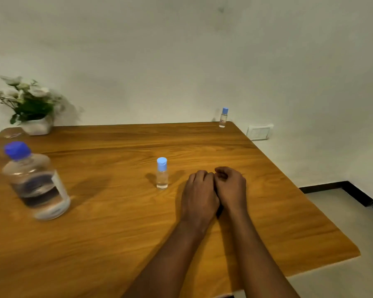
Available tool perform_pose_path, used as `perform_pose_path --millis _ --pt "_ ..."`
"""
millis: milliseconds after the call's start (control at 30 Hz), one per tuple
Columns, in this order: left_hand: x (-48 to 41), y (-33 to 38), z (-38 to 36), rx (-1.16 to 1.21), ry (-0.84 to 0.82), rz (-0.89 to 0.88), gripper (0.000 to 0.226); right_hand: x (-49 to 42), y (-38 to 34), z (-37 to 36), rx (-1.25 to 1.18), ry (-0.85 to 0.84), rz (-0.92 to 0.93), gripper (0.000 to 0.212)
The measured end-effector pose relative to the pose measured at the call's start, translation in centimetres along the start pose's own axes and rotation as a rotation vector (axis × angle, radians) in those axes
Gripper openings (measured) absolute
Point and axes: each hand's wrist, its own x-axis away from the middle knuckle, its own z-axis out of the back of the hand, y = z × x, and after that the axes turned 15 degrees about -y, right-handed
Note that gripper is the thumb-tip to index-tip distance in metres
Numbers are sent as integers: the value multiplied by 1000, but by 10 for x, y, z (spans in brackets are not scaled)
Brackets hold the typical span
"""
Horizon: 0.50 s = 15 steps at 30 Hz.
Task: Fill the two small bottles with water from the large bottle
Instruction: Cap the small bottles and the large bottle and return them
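Observation:
The large clear bottle point(37, 181) with a dark blue cap stands at the left of the wooden table point(116, 244), partly filled with water. One small clear bottle point(162, 174) with a light blue cap stands upright mid-table, capped. The second small bottle point(223, 117), also capped, stands at the far right corner by the wall. My left hand point(199, 194) and my right hand point(230, 186) rest side by side on the table, just right of the nearer small bottle. Their fingers are loosely curled and hold nothing. Neither hand touches a bottle.
A white pot of white flowers point(30, 108) sits at the far left corner. A wall socket point(259, 132) is on the wall beyond the right edge. The table's right edge drops to a tiled floor point(342, 222).

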Motion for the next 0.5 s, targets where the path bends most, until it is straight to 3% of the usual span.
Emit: perform_pose_path --millis 267,500 --pt "72 -49 43 101 105 182 14 56 -45 -58 -81 -169 57 47" --pt "73 -86 69 102 108 333 31 56 -62 -88 -35 -156 46 64"
